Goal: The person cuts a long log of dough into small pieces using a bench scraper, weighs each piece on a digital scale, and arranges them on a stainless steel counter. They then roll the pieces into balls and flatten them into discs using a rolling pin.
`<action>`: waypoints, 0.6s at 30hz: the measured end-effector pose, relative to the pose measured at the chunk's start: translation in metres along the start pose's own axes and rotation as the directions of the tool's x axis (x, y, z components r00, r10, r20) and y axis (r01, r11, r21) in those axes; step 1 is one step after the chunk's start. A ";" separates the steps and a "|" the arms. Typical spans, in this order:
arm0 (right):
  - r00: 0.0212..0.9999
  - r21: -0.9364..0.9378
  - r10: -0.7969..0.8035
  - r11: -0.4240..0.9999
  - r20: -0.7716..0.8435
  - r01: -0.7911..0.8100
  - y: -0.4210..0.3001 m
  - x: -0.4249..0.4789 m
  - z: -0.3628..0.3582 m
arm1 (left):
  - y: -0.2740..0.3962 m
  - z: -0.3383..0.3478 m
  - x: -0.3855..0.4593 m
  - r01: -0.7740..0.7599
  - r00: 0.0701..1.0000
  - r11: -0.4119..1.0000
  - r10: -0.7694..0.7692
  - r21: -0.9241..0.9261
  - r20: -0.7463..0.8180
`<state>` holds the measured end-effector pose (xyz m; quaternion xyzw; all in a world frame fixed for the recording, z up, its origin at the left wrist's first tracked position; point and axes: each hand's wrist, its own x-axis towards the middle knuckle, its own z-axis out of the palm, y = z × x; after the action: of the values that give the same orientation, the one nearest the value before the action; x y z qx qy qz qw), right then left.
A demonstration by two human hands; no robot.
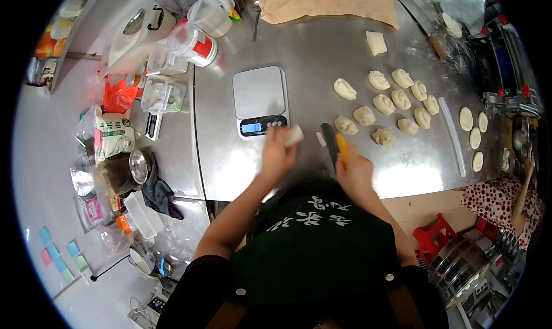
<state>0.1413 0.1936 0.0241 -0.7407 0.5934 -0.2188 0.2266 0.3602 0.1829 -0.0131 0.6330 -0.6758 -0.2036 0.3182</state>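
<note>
My left hand (278, 150) holds a piece of dough (294, 136) just below the digital kitchen scale (260, 92). My right hand (355, 169) grips the yellow handle of a dough scraper (330, 141) with a dark blade, its edge tilted over the steel table. A small strip of dough (321, 139) lies beside the blade, between my hands. Several dough pieces (384, 104) sit in loose rows to the right of the scale. The scale's pan has nothing on it.
A white plastic strip (452, 137) separates the dough pieces from flattened dough rounds (475, 138). A knife (436, 46) lies at the upper right, near a square of dough (376, 43). Beige cloth (330, 3) covers the far edge. Tubs (196, 46) stand left; another person (502, 204) is at right.
</note>
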 end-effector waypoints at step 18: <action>0.997 0.026 0.020 0.999 -0.070 -0.018 0.008 -0.036 -0.029 | -0.079 -0.107 0.069 -0.032 0.931 0.985 0.092 0.172 -0.353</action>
<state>0.1108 0.2253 0.0402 -0.7239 0.6052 -0.2500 0.2172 0.4915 0.1194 0.0211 0.6616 -0.6404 -0.0180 0.3897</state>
